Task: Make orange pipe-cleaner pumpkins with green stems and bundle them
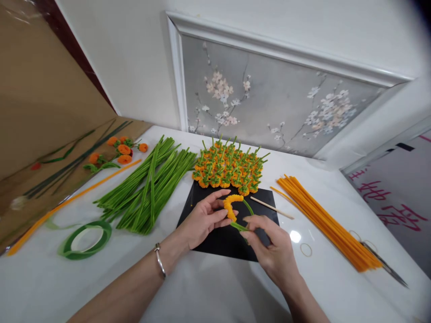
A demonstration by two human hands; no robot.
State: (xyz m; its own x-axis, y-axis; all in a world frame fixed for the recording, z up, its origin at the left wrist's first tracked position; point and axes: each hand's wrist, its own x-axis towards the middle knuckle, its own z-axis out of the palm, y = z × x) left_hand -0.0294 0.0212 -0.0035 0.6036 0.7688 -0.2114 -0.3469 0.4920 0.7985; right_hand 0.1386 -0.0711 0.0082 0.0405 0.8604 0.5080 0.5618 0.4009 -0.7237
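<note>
Above a black mat [208,240], an orange coil of pipe cleaner [230,207] curves along a green pipe cleaner [248,207] bent into a loop. My left hand [205,217] has its thumb and fingers closed on the orange coil. In my right hand [271,240] the green pipe cleaner is pinched between thumb and forefinger, its ends partly hidden by the fingers. Just behind the mat stands a dense cluster of orange pipe-cleaner flowers [229,166] with green stems pointing up. A thin wooden stick [272,207] lies across the mat's right edge.
Green pipe cleaners [148,188] lie left of the mat, near a roll of green tape [106,237]. Orange pipe cleaners [326,222] lie at right, beside scissors [387,264] and a rubber band [306,250]. Finished orange flowers [124,154] rest back left. A wall panel [256,94] stands behind.
</note>
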